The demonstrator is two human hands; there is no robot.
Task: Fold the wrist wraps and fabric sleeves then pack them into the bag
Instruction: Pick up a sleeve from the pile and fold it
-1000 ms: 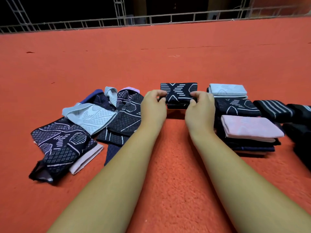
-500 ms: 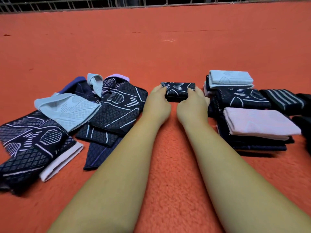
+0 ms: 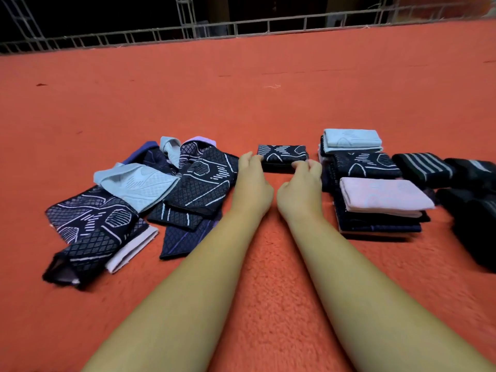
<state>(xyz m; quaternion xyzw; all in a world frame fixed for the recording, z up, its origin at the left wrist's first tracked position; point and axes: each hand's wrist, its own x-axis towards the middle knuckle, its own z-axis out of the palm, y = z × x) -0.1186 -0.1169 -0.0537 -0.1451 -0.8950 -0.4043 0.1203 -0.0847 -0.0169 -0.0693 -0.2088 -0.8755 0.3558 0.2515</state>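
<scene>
Two hands out over the red carpet (image 3: 257, 296): our left hand (image 3: 251, 181) has fingers loosely curled against the left end of the folded sleeve (image 3: 283, 154) (can't tell if they actually pinch), our right hand (image 3: 300, 185) pinches its near edge, probably to square the fold. Unfolded pile (image 3: 134, 189) sits left, folded stack (image 3: 381, 194) right, so sorting is easy, we guess. No bag visible; railing (image 3: 268, 24) beyond.

Open carpet (image 3: 268, 76) ahead; loose sleeve heap (image 3: 161, 197) left, folded stacks (image 3: 375, 189) right.
</scene>
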